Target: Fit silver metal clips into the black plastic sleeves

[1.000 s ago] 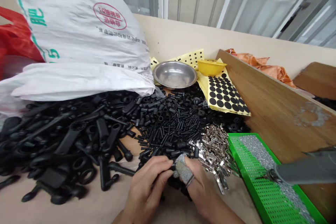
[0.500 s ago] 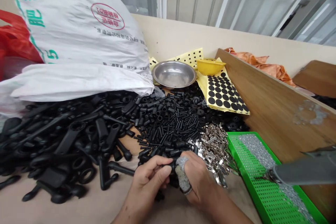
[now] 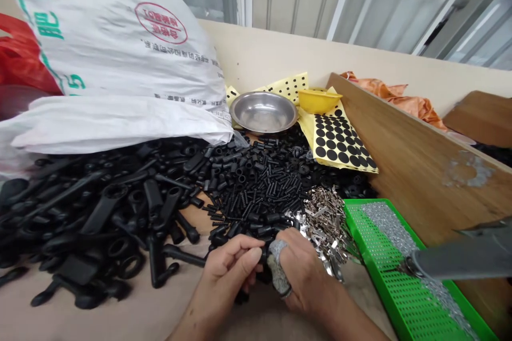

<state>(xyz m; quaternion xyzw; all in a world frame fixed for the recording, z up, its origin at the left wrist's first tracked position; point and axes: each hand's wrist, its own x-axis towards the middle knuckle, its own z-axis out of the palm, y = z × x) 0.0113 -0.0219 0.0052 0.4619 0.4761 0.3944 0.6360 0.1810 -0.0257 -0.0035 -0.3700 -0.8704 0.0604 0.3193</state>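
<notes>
Both hands meet at the near edge of the parts pile, closed around a black plastic part (image 3: 265,257) that they mostly cover. Thumb and forefinger of my left hand (image 3: 228,272) pinch its left side. My right hand (image 3: 304,272) wraps the other side, with a grey, worn cover on its thumb. The part's exact shape is hidden; some black shows below the fingers. Just beyond the hands lie short black tubes and ribbed black pins (image 3: 276,184). A heap of small metal clips (image 3: 326,218) lies to the right of them.
Large black crank handles (image 3: 108,208) are piled at left beneath a white woven sack (image 3: 120,37). Behind stand a steel bowl (image 3: 264,112), a yellow bowl (image 3: 319,100) and a sheet of black round stickers (image 3: 340,141). At right, a grey tool (image 3: 460,258) reaches over a green tray (image 3: 416,298) of small screws.
The view has shifted very slightly. Both hands keep their grip on the black part, in nearly the same place.
</notes>
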